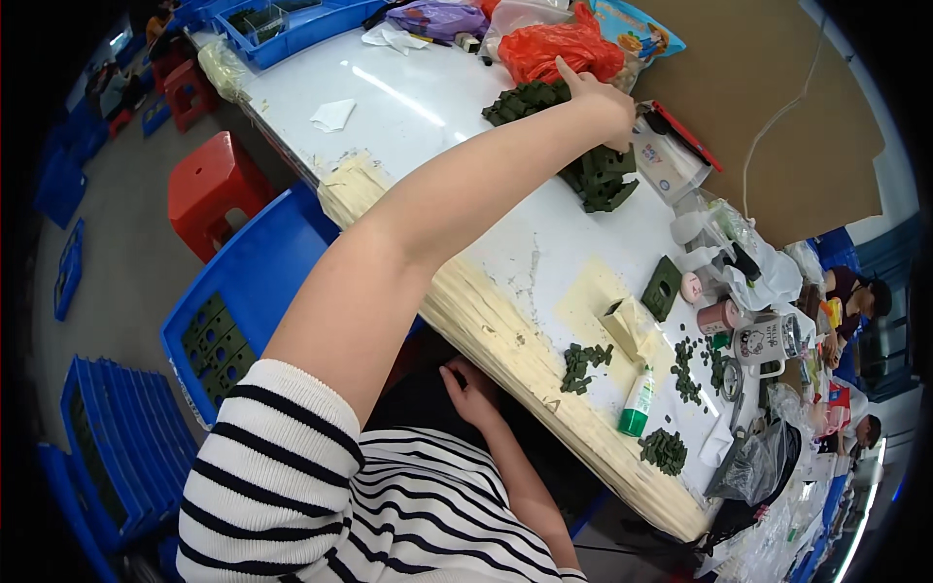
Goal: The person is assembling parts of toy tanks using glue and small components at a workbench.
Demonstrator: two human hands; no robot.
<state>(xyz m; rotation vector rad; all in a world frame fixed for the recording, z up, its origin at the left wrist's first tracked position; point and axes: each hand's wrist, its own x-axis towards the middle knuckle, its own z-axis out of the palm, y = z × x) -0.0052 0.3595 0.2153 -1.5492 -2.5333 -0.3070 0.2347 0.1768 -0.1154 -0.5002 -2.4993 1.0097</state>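
My left arm reaches across the white table, and my left hand lies over a heap of dark green block-like parts. One finger points out over the heap and a digit on the near side is apart from it; the rest are hidden. More of the same dark green parts lie to the left of the hand. A red plastic bag sits just beyond it. My right hand rests low by my lap, below the table edge, fingers loosely apart and nothing seen in it.
Small dark green pieces lie in several piles around a green-and-white tube and a cream block. Cups, including a clear mug, stand at the right. A blue bin and red stool are at the left.
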